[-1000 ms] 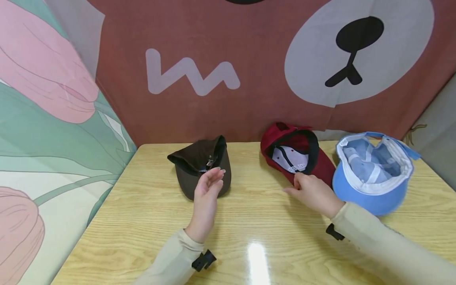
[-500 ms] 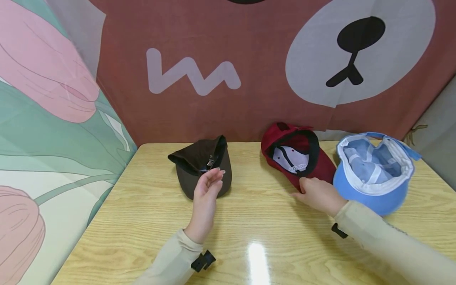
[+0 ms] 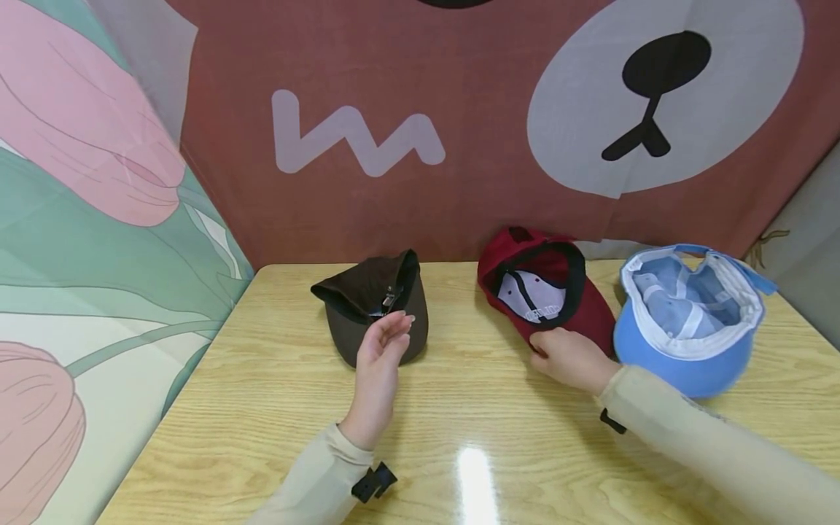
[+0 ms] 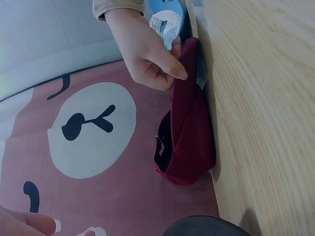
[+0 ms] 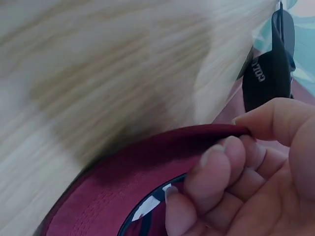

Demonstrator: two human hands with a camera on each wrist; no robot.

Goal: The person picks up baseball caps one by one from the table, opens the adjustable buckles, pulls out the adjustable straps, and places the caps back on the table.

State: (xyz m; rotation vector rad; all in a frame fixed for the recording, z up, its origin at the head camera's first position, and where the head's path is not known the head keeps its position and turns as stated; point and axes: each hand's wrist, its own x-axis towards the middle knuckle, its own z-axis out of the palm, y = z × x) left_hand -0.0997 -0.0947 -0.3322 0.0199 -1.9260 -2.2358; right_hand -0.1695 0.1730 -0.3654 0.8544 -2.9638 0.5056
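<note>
Maroon cap (image 3: 539, 290), brim (image 3: 596, 321) in right hand (image 3: 572, 360), perhaps against the blue cap (image 3: 689, 375).

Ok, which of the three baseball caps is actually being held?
The dark red baseball cap, in the middle: the right hand pinches its brim. The light blue cap and dark brown cap lie unheld.

Red cap (image 3: 547, 288): matt woven cloth, fine weave and stitched rows visible on the brim; pale lining panel also cloth. Brown cap (image 3: 367, 288): matt soft cloth, fitted with a small shiny buckle (image 3: 389, 299), metal in appearance. Blue cap (image 3: 689, 321): matt cloth with a white fabric inner band. Table (image 3: 282, 379): smooth wood-grain surface, glossy enough to return a bright reflection. Backdrop (image 3: 485, 146): matt printed cloth, lightly creased. Sleeve (image 3: 689, 430): matt cloth.
</note>
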